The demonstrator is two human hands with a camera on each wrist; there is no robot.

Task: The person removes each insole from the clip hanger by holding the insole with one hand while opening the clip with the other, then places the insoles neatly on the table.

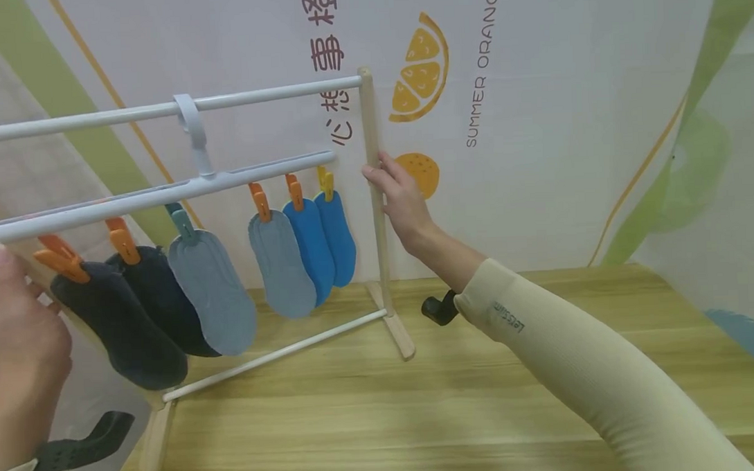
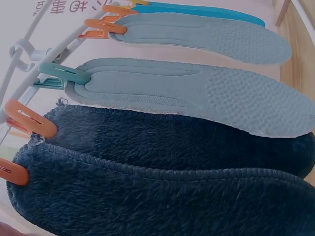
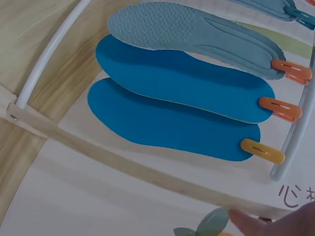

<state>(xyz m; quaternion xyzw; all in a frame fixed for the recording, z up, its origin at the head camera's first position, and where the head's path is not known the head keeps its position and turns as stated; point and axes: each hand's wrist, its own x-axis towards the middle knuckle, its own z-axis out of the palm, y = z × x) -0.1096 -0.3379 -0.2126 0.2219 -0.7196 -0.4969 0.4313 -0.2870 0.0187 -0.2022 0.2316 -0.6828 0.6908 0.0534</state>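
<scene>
A drying rack with wooden posts and a white top bar (image 1: pixel 272 93) stands on the table. From that bar hangs a white hanger (image 1: pixel 102 207), with several insoles clipped below it. Two are dark and fuzzy (image 2: pixel 147 196), two are grey-blue (image 1: pixel 213 293), and two are bright blue (image 3: pixel 182 83). Orange, teal and yellow clothes pegs (image 3: pixel 263 150) pinch their ends. My right hand (image 1: pixel 403 203) grips the wooden right post (image 1: pixel 371 125). At the left edge, my left hand (image 1: pixel 25 331) holds the left post, its thumb just under the hanger's end; the hand partly hides the post.
The rack's feet (image 1: pixel 401 337) rest on a wood-grain table (image 1: pixel 482 398), joined by a white lower rod (image 1: pixel 281 354). Behind stands a pale cloth backdrop (image 1: pixel 537 188) printed with oranges and lettering. Black wrist-camera mounts (image 1: pixel 85 443) stick out beside both forearms.
</scene>
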